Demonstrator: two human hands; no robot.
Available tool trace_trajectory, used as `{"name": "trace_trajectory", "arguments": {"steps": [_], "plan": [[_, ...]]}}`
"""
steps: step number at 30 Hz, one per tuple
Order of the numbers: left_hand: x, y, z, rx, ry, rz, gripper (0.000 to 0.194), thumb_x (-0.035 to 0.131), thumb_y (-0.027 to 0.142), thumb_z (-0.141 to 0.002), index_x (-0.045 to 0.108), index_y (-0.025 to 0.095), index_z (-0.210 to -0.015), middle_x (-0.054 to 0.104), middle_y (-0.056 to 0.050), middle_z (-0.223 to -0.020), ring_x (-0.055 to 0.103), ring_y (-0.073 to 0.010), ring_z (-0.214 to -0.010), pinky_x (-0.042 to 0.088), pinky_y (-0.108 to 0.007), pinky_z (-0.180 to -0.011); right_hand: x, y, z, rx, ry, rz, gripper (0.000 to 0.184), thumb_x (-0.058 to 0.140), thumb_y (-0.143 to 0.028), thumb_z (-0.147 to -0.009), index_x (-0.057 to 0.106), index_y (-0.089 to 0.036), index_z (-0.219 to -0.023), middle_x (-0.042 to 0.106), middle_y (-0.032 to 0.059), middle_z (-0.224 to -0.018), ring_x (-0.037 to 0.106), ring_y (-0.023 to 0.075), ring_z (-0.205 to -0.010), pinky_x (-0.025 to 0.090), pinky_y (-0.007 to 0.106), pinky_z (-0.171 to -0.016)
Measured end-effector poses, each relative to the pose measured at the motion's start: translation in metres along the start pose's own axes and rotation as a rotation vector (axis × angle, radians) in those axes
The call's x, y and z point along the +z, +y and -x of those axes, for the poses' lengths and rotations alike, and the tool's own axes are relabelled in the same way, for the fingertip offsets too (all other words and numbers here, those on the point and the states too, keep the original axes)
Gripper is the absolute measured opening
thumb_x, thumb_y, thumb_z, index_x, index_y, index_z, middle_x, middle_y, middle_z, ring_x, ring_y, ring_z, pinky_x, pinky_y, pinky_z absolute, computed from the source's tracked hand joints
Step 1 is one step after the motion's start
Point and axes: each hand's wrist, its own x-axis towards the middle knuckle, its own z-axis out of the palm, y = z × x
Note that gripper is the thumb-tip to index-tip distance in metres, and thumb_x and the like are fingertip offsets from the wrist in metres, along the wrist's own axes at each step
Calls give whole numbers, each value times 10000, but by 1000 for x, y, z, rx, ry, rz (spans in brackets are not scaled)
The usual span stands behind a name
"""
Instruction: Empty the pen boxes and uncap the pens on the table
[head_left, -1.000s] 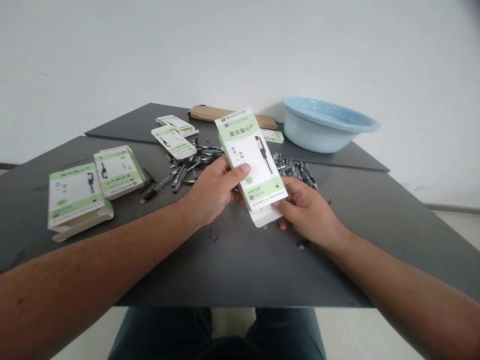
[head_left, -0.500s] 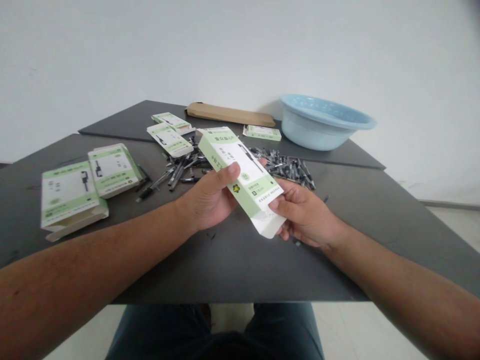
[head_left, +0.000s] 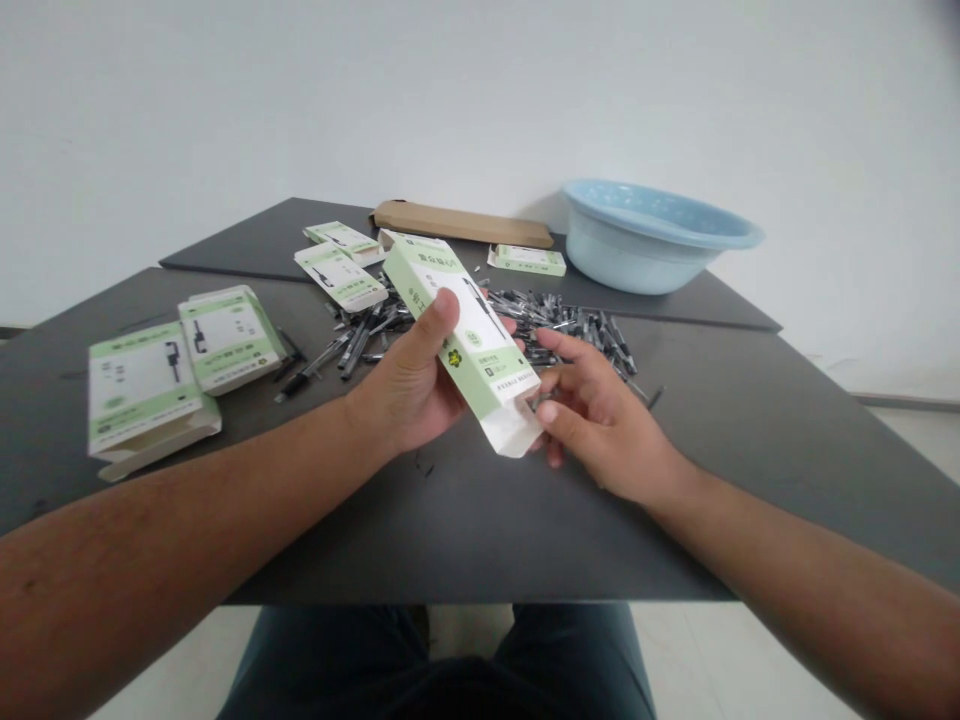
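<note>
Since half a second ago, the held pen box has shifted slightly up and to the left, and the right thumb has come off its front to the edge of the end flap. The green-and-white pen box is above the table, tilted, its flapped lower end facing the person. The left hand is clamped around its middle, thumb along the green side. The right hand is at the flapped end, fingers partly curled and spread; whether they pinch anything cannot be told. Behind both hands spreads a heap of black-and-clear pens. At the left lie an open pen box and another, touching; farther back, a third lies against a fourth. A smaller-looking green-and-white box lies near a light blue plastic basin, with a long brown carton behind, all on the dark grey table.
</note>
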Motion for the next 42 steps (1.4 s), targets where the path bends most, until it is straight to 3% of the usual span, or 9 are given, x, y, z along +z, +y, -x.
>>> {"name": "trace_trajectory", "arguments": {"steps": [4,9,15,19,23,29,34,39,42], "plan": [[-1,0,-4,10,57,-19,755,959,710,-703,662,222,-1197,809,-68,-1025,797,-277,-949,653,-445,-902,-5,-4,4,-374,159,439,544,805,-253,-976,577,-293,-1469,605,40,-1148,648,143,-838,586,268,-621],[2,-1,-5,51,124,-44,808,993,731,-624,656,204,-1136,796,-64,-981,776,-244,-881,665,-427,-847,-4,-23,8,-741,3,704,410,806,-190,-963,711,-211,-1362,649,96,-1163,658,229,-1067,624,375,-893],[3,-2,-3,47,123,-58,770,992,701,-659,659,199,-1139,784,-62,-978,772,-241,-889,655,-427,-876,-1,-22,5,-732,-30,747,453,780,-205,-1002,695,-187,-1448,684,121,-1236,683,227,-1157,615,359,-1014],[4,-2,-1,32,100,-58,691,951,674,-744,661,209,-1166,783,-67,-1005,773,-251,-940,642,-430,-904,-2,-20,4,-740,-19,781,425,794,-205,-1000,705,-188,-1415,705,110,-1203,693,215,-1121,626,348,-986],[6,-4,0,20,103,-45,791,985,698,-677,636,208,-1191,782,-77,-1030,769,-258,-946,644,-449,-920,0,-22,5,-780,43,832,366,786,-160,-997,711,-222,-1350,740,84,-1129,722,208,-1058,645,348,-918],[7,-11,3,5,106,-12,759,987,647,-712,634,231,-1240,787,-58,-1028,769,-254,-948,646,-418,-920,4,-24,4,-800,173,880,350,781,-146,-976,651,-257,-1282,790,85,-1106,767,238,-1024,664,416,-895],[7,-13,3,-12,106,26,734,953,640,-772,622,248,-1297,778,-44,-997,783,-273,-996,643,-423,-942,4,-23,6,-782,151,912,346,777,-150,-971,667,-268,-1277,801,82,-1132,773,253,-1046,660,447,-920],[10,-13,2,50,135,-19,730,987,645,-719,635,238,-1212,771,-46,-992,771,-274,-998,641,-411,-920,3,-25,7,-772,192,958,403,794,-195,-979,673,-256,-1359,780,131,-1229,738,290,-1151,634,498,-970],[11,-13,2,66,134,-25,684,976,640,-737,644,240,-1182,765,-34,-984,764,-271,-1040,636,-404,-940,3,-27,5,-794,159,953,369,767,-171,-996,683,-254,-1346,805,113,-1196,754,274,-1092,632,485,-947]]}}
